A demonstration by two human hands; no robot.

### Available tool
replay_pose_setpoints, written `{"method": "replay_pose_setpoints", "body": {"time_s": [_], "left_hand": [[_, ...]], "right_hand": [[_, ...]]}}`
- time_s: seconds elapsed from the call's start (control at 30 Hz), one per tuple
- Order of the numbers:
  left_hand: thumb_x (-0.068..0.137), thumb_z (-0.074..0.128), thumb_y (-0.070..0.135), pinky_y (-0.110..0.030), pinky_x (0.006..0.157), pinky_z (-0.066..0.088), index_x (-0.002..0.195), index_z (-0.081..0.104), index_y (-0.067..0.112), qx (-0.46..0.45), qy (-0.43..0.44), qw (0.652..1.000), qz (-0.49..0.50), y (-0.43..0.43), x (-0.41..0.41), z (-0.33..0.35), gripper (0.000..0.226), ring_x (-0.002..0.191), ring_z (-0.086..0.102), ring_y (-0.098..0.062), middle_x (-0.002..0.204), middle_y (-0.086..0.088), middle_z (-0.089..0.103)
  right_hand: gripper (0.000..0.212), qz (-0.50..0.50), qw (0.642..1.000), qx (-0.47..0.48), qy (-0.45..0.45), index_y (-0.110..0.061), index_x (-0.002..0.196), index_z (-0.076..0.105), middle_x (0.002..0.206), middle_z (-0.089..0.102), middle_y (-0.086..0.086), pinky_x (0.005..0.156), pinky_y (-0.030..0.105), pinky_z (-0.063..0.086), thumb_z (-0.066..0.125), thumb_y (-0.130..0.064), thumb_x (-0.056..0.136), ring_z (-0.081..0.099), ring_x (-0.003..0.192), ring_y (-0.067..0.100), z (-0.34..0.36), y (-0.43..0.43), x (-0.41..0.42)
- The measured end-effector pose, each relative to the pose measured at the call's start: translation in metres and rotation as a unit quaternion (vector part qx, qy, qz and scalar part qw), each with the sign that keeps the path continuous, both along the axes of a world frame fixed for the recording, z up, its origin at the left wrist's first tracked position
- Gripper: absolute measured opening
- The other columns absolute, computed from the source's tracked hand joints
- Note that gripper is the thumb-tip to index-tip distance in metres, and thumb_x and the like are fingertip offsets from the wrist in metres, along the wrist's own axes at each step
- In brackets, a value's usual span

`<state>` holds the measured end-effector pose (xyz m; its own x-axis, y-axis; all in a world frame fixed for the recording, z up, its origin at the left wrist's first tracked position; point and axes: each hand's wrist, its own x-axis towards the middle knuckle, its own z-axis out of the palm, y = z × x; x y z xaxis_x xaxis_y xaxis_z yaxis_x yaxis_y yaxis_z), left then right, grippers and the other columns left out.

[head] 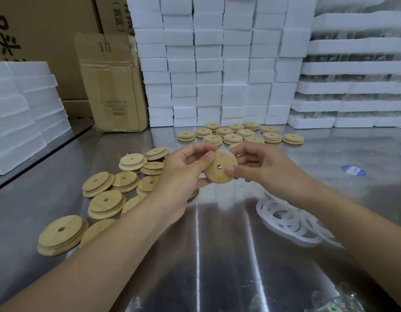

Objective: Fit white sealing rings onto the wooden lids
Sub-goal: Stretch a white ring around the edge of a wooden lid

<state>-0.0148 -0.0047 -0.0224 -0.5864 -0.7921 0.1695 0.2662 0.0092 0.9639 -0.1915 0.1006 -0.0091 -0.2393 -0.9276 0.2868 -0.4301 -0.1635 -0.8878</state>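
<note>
Both hands hold one round wooden lid [219,168] with a small centre hole, raised above the steel table. My left hand [183,170] grips its left edge, thumb on the rim. My right hand [260,165] pinches its right edge with thumb and fingers. A thin white edge shows along the lid's top rim; whether that is a sealing ring I cannot tell. Loose white sealing rings [289,219] lie piled on the table at the right. Several bare wooden lids [105,203] lie scattered at the left.
Rows of several wooden lids [240,135] lie flat at the back of the steel table [217,255]. Stacked white foam boxes [217,64] wall off the back and left. A cardboard box [114,86] stands at back left. A blue label [353,170] lies at right.
</note>
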Motion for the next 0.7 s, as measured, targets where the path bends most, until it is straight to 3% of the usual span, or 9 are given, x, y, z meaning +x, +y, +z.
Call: {"method": "replay_pose_setpoints", "body": {"time_s": [0.13,0.2,0.3,0.43,0.5,0.57,0.7], "left_hand": [[0.104,0.065,0.007,-0.033,0.087,0.065,0.107,0.079,0.016,-0.045,-0.031,0.997,0.061,0.000,0.000,0.001,0.017,0.110,0.076,-0.016,0.116,-0.001,0.076],[0.105,0.063,0.006,-0.037,0.095,0.063,0.106,0.079,0.019,-0.063,-0.051,0.994,0.075,0.000,0.001,0.002,0.021,0.107,0.076,-0.009,0.114,0.005,0.076],[0.105,0.061,0.006,-0.036,0.094,0.063,0.103,0.079,0.022,-0.084,-0.078,0.989,0.091,0.002,0.002,0.003,0.024,0.103,0.075,-0.002,0.110,0.010,0.077],[0.102,0.065,0.007,-0.035,0.089,0.063,0.096,0.081,0.028,-0.085,-0.093,0.985,0.115,0.002,0.001,0.002,0.027,0.104,0.074,-0.008,0.104,0.012,0.077],[0.100,0.066,0.007,-0.033,0.086,0.061,0.095,0.081,0.028,-0.087,-0.096,0.983,0.130,0.001,0.002,0.003,0.027,0.104,0.072,-0.009,0.104,0.011,0.077],[0.099,0.064,0.007,-0.027,0.078,0.058,0.094,0.082,0.029,-0.091,-0.097,0.981,0.144,0.001,0.003,0.004,0.029,0.096,0.072,-0.001,0.101,0.011,0.077],[0.099,0.061,0.009,-0.020,0.071,0.051,0.089,0.082,0.030,-0.085,-0.092,0.978,0.165,-0.001,0.003,0.005,0.032,0.083,0.069,0.005,0.095,0.007,0.077]], "right_hand": [[0.021,-0.019,0.999,0.044,0.013,-0.018,0.104,0.074,0.076,0.077,0.004,0.069,0.029,0.053,0.086,-0.020,0.086,0.069,0.069,0.013,-0.003,-0.001,-0.009],[0.023,-0.032,0.996,0.076,0.021,-0.019,0.104,0.074,0.077,0.079,0.004,0.066,0.025,0.054,0.087,-0.024,0.085,0.069,0.066,0.011,-0.004,0.000,-0.013],[0.020,-0.047,0.987,0.142,0.054,-0.021,0.102,0.076,0.080,0.080,0.002,0.067,0.025,0.049,0.085,-0.033,0.088,0.067,0.066,0.010,-0.006,0.000,-0.016],[0.024,-0.091,0.943,0.205,0.247,-0.031,0.097,0.075,0.086,0.073,-0.008,0.070,0.025,0.046,0.073,-0.054,0.092,0.062,0.071,0.006,-0.009,0.000,-0.015],[0.024,-0.116,0.920,0.182,0.328,-0.035,0.103,0.071,0.098,0.064,-0.013,0.070,0.024,0.044,0.069,-0.058,0.093,0.060,0.080,0.003,-0.007,0.002,-0.008],[0.020,-0.115,0.906,0.135,0.385,-0.040,0.107,0.069,0.098,0.058,-0.017,0.071,0.025,0.043,0.069,-0.055,0.094,0.055,0.080,0.001,-0.005,0.003,-0.001],[0.016,-0.096,0.893,0.101,0.429,-0.037,0.095,0.070,0.092,0.059,-0.017,0.071,0.030,0.048,0.067,-0.053,0.093,0.051,0.078,-0.001,-0.003,0.006,0.012]]}}
